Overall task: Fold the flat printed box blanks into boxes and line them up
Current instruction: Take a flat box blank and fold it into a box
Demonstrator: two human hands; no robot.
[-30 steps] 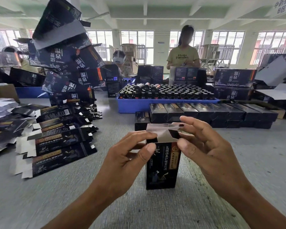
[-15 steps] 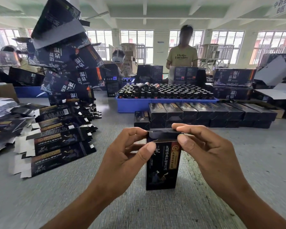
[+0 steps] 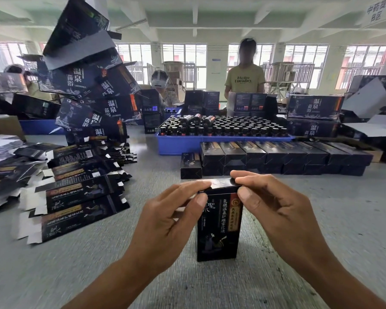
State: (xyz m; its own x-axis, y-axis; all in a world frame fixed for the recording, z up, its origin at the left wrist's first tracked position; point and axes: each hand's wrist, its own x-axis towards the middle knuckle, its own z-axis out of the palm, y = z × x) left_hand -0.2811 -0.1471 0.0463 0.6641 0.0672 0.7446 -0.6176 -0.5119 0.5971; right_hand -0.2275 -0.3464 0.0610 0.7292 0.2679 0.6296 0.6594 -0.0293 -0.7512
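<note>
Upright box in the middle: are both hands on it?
Touching. The head view shows the left hand and right hand pinching the top of the upright box, thumbs on its front face, fingers lying over the closed lid.

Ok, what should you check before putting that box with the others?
1. Top flap of the box shut flat: ok.
2. Box upright on the table: ok.
3. Left hand and right hand pinching the top edge: ok.
4. Bottom flaps tucked: cannot tell, hidden.
5. Room beside the single box ending the row of finished boxes: ok.
</note>
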